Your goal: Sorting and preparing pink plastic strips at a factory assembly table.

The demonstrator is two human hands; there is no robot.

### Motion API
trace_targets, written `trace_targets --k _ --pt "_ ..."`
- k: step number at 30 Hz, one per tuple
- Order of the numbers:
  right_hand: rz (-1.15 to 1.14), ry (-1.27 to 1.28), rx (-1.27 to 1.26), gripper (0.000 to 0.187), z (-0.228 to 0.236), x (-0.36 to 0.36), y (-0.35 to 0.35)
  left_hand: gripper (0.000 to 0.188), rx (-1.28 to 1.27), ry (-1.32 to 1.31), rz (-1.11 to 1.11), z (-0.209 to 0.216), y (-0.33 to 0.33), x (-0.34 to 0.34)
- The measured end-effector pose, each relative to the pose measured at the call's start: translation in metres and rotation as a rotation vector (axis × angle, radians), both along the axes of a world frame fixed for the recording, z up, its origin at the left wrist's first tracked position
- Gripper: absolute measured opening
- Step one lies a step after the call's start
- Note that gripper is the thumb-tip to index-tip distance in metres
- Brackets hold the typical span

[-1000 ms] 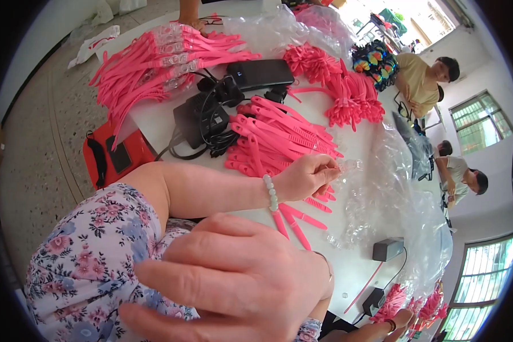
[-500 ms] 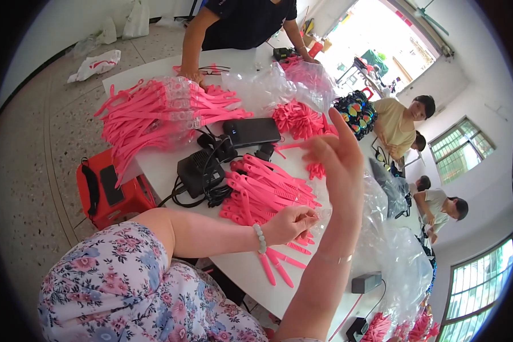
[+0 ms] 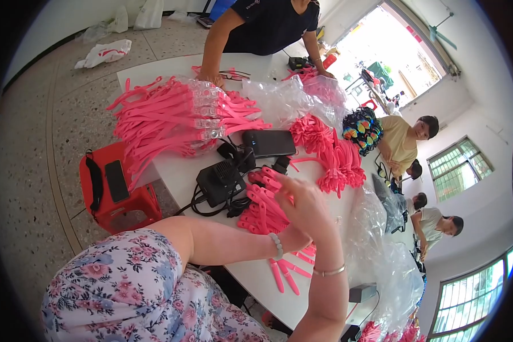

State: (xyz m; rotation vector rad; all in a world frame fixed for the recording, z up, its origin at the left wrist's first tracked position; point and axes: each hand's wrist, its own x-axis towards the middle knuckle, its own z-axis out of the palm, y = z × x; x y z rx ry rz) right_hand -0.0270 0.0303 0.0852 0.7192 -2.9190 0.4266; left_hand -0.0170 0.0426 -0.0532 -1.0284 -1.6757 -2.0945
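Note:
My right hand [image 3: 309, 210] reaches over a pile of pink ribbed straps [image 3: 263, 210]. Its index finger and thumb are apart at the pile's right edge, with pink showing between them. Beneath it is my left hand [image 3: 292, 239], which wears a beaded bracelet; its fingers are hidden behind my right hand and wrist, so whatever they hold cannot be seen. A few loose pink straps [image 3: 288, 277] fan out on the white table [image 3: 256, 285] below my hands. Beyond lies a looped bunch of pink straps [image 3: 341, 165].
Left of the pile sit a black adapter [image 3: 219, 181] with cables and a black power bank [image 3: 269, 142]. A large heap of pink straps with clear parts [image 3: 171, 117] lies farther back. Clear plastic bags [image 3: 376, 245] spread right. A person [image 3: 268, 28] leans on the far edge; others sit right.
My right hand has come down and left from its raised position to the strap pile, now covering my left hand's fingers. The whole view has shifted slightly.

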Motion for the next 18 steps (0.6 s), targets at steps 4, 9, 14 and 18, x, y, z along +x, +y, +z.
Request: trace_targets --k 4,9,14,18 --pt "-0.029 0.081 -0.018 0.032 -0.003 0.036 0.027 0.011 -0.160 0.380 0.482 -0.014 0.010 -0.006" --pt "-0.358 0.464 -0.035 0.027 -0.025 0.079 0.070 0.012 0.106 -0.509 -0.455 0.026 -0.026 0.011" --pt "-0.404 0.563 -0.102 0.032 -0.087 0.100 0.102 0.016 0.011 -0.554 -0.513 0.029 -0.026 0.017" --pt "-0.395 0.582 -0.125 0.039 -0.093 0.102 0.104 0.016 0.029 -0.451 -0.456 0.029 -0.024 0.022"
